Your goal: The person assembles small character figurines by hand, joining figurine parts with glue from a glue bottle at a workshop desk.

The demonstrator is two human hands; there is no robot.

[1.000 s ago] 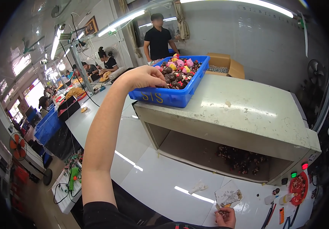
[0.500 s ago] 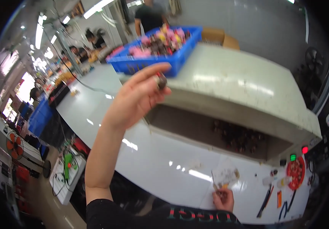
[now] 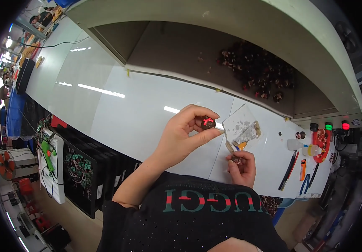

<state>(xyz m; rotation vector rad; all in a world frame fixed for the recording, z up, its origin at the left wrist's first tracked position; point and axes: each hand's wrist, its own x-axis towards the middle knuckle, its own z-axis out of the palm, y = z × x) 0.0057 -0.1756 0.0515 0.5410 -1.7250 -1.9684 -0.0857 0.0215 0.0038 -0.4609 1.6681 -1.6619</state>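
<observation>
The ball (image 3: 207, 124) is held above the worktop (image 3: 143, 96), gripped between the thumb and fingers of the left hand (image 3: 182, 135); the pinch at its edges seems meant to leave its decorated side uncovered and turned up to view. It is small, dark brown and rounded, with a bright red bow across its upper part; finer detail is too small to tell. At five o'clock from it, the right hand (image 3: 245, 170) is curled around a brown piece (image 3: 236, 160), probably kept low to steady it. At three o'clock lies a smudged pale card (image 3: 236, 122), likely set within easy reach of both hands. Farther out, at one o'clock, dark pieces (image 3: 252, 71) are heaped inside the cabinet (image 3: 168, 46); toward four o'clock lie pliers (image 3: 304, 185), perhaps put aside to leave working room.
</observation>
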